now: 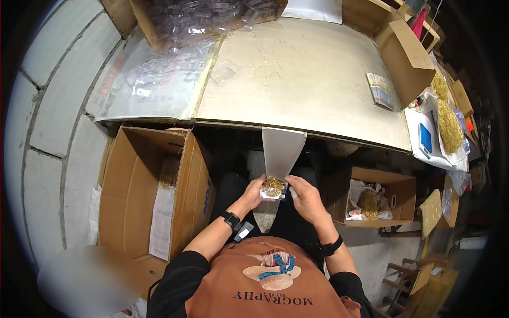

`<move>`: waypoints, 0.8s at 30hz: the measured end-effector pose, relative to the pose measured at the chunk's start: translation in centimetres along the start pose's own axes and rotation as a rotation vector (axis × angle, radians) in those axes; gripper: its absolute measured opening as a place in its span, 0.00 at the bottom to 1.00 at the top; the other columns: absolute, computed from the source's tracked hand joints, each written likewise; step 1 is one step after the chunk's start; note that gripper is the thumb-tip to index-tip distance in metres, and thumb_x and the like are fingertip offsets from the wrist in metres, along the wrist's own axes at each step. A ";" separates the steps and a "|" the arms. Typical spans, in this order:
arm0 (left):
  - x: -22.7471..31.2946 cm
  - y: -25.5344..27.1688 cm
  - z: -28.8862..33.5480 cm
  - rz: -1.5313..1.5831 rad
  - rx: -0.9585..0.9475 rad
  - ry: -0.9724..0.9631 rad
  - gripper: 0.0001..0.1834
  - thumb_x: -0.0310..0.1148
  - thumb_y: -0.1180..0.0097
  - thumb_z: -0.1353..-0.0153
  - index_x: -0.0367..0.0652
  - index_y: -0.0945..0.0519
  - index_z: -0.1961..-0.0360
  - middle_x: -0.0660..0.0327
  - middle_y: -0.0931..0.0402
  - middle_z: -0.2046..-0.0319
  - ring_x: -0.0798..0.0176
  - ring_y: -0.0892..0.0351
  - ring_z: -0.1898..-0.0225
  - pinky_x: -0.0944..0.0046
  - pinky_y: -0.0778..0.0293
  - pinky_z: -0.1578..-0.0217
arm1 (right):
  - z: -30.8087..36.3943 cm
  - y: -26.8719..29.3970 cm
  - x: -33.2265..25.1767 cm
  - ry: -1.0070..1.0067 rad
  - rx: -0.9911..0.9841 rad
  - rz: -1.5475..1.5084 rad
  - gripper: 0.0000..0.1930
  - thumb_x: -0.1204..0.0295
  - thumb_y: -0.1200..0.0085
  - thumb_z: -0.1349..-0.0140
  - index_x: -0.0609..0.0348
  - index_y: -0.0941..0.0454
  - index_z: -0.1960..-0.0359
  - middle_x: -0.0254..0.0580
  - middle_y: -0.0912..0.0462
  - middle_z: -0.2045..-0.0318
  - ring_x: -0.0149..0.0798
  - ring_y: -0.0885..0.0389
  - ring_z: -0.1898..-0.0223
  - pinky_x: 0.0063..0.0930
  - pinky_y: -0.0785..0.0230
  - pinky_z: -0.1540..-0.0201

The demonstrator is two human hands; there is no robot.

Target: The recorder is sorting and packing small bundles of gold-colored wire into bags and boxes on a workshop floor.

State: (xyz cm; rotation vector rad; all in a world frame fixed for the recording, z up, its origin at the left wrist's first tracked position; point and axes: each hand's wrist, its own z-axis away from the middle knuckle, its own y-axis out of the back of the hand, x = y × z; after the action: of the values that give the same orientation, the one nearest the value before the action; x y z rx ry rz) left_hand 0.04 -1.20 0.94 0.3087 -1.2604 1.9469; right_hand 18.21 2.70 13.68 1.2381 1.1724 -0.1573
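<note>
Low in front of my lap, a small clear box [272, 195] holds a tangle of thin gold-coloured pieces [274, 185]. My left hand [255, 192] is closed around the box's left side, thumb at its upper edge. On the other side, my right hand [306, 197] has its fingers bent in against the box's right edge; the fingertips are partly hidden. A ring shows on one right finger. Just beyond the box, a white board strip [283, 151] slopes down from the table edge and ends at the hands.
A pale worktable [302, 79] spans ahead, with a clear plastic lid [225, 72] and a stack of printed cards [383, 91]. Clear boxes [212, 16] fill a carton at the back. Cardboard boxes [199, 185] [397, 193] flank my legs. Gold pieces [449, 127] and a blue-screened device [425, 139] lie right.
</note>
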 end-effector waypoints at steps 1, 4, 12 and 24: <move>0.0 -0.1 0.2 0.011 0.013 0.015 0.26 0.49 0.66 0.31 0.38 0.28 0.50 0.55 0.21 0.61 0.61 0.18 0.66 0.62 0.19 0.73 | 0.1 -0.8 0.1 0.019 -0.001 0.023 0.18 0.83 0.51 0.45 0.64 0.27 0.51 0.54 0.25 0.50 0.54 0.27 0.48 0.37 0.32 0.46; 0.1 -0.4 0.9 -0.008 0.020 -0.021 0.25 0.51 0.64 0.32 0.40 0.27 0.51 0.57 0.21 0.63 0.61 0.18 0.66 0.60 0.18 0.72 | 0.5 -3.6 0.5 0.039 -0.165 0.129 0.26 0.84 0.52 0.49 0.62 0.33 0.44 0.54 0.31 0.44 0.53 0.32 0.43 0.39 0.35 0.42; 0.1 -0.2 2.1 0.105 -0.008 -0.029 0.18 0.42 0.59 0.31 0.38 0.25 0.56 0.59 0.22 0.63 0.65 0.20 0.64 0.64 0.22 0.65 | 0.6 -4.7 -0.1 0.155 -0.184 0.186 0.22 0.83 0.54 0.49 0.64 0.29 0.49 0.51 0.27 0.47 0.51 0.29 0.46 0.37 0.32 0.46; 2.5 -1.8 4.3 -0.122 -0.073 -0.005 0.14 0.35 0.57 0.34 0.39 0.26 0.53 0.58 0.22 0.62 0.62 0.18 0.64 0.63 0.18 0.73 | 0.8 -3.6 -0.4 0.156 -0.042 0.100 0.24 0.81 0.48 0.48 0.60 0.31 0.46 0.50 0.28 0.46 0.49 0.31 0.42 0.38 0.35 0.41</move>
State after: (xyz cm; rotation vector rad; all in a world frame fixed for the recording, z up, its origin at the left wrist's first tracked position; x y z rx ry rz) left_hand -1.22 -3.32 5.60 0.3455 -1.2821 1.7942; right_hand 16.12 0.49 11.51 1.2870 1.2378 0.0389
